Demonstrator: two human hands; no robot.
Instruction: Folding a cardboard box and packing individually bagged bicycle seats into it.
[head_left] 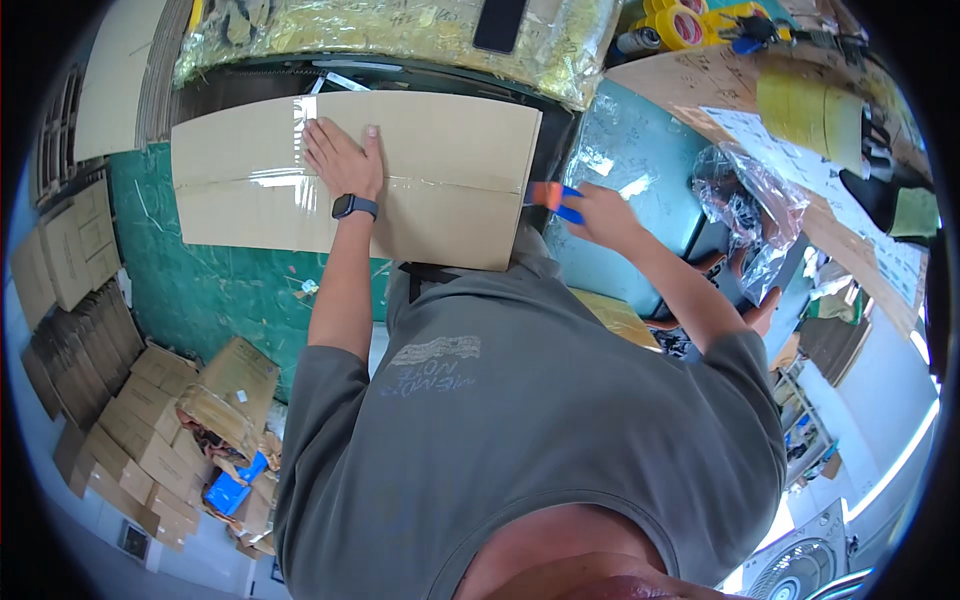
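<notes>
**Cardboard box under tape, both hands engaged**

Cardboard, plain brown: a closed box lies on the green worktop, directly in front of the person. A strip of clear tape runs along its centre seam from the left part toward the right edge, with a shorter glossy strip crossing near the upper left.

Left hand: laid flat, palm down, fingers spread on the box top just above the seam, pressing the surface and gripping nothing. A dark smartwatch sits on that wrist.

Right hand: clenched around a tape dispenser with orange and blue parts, held at the right edge of the box, level with the seam. Whether the dispenser touches the cardboard cannot be told.

Surroundings: flattened cartons are stacked on the floor at the lower left. Rolls of yellow tape lie at the upper right, near a crumpled clear plastic bag. A yellowish plastic-wrapped bundle lies behind the box, with a dark phone resting on it. The person wears a grey T-shirt.
</notes>
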